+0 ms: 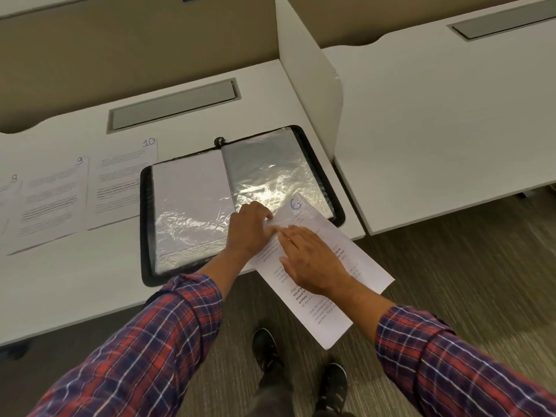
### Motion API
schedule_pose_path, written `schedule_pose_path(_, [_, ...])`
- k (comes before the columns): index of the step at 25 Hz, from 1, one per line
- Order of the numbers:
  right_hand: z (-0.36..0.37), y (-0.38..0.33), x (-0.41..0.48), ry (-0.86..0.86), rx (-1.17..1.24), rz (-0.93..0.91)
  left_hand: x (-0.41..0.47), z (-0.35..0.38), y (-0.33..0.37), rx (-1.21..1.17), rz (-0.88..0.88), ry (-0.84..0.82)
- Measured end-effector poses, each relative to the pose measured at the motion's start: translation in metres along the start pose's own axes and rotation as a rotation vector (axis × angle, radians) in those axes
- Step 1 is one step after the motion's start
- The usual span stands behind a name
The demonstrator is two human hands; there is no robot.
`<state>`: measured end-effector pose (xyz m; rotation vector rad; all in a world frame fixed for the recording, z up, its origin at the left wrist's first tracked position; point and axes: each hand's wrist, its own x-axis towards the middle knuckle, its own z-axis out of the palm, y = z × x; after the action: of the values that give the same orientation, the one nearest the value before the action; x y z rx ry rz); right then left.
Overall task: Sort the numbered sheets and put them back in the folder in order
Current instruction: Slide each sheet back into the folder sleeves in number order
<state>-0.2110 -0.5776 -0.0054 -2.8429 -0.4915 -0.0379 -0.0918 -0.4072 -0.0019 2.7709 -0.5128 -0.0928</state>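
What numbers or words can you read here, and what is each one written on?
"6": blue handwriting on the tilted sheet.
"10": corner of the flat sheet beside the folder.
"9": corner of the next sheet leftward.
Leftmost sheet: number too blurred.
Printed lines on every sheet: too blurred.

CAM head, single view | worn on the person's head, above the near edge of the white desk [75,296] | faces forward and steeply down | close: plaid sleeves [168,341] fill the lower frame, open folder [146,224] mid-frame | wide-angle: divider [310,94] bows, second desk [451,130] enters at right, shoes [264,344] and carpet [451,266] show underneath
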Motion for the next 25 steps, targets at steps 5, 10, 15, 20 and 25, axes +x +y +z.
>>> schedule_pose_path(5, [0.015, 0.007, 0.016, -0.095, -0.035, 0.003, 0.001, -0.001, -0.006, -0.038, 0.026, 0.041])
schedule_pose_path(10, [0.021, 0.011, 0.023, -0.203, -0.077, 0.052, 0.001, -0.008, -0.017, -0.156, 0.052, 0.021])
schedule_pose_path(15, [0.020, 0.002, 0.035, -0.183, 0.013, 0.234, -0.014, -0.015, -0.024, -0.087, 0.183, 0.204])
schedule_pose_path(20, [0.029, -0.016, 0.060, -0.141, -0.032, 0.346, -0.027, -0.015, -0.013, -0.010, 0.278, 0.285])
schedule_pose_path(25, [0.040, -0.020, 0.078, -0.150, -0.092, 0.293, -0.041, -0.004, -0.008, -0.027, 0.283, 0.190])
